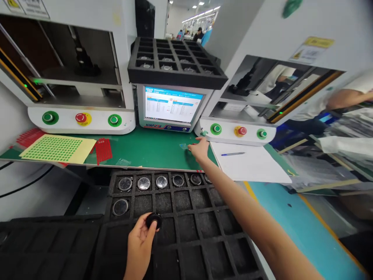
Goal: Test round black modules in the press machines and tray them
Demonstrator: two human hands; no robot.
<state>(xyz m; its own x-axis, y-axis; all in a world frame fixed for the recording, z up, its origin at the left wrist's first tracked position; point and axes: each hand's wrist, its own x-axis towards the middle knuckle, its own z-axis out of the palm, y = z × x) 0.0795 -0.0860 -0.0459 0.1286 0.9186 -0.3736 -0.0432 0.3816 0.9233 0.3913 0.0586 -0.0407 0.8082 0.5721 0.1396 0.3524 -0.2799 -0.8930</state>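
Observation:
My left hand [142, 237] is closed around a black round watch case [154, 220], thumb pressed on its face, above the foam tray [186, 225]. Round watch cases with glassy faces, such as this watch case [143, 183], fill the tray's far row, and another watch case [120, 207] sits in the second row at left. Over the green work surface [151, 151], my right hand [200, 149] reaches forward with its fingertips pinched at a small clear film piece [183, 146] with a bluish spot. The fingertips' exact hold on it is small in view.
Two press machines with green buttons [114, 120] and red stops flank a lit monitor [173, 105], on which another foam tray [177, 76] rests. Green-dotted sticker sheet [55, 148] and red strips [103, 151] lie left; paper [250, 161] with a pen [233, 154] lies right. A person's arm [349, 97] is far right.

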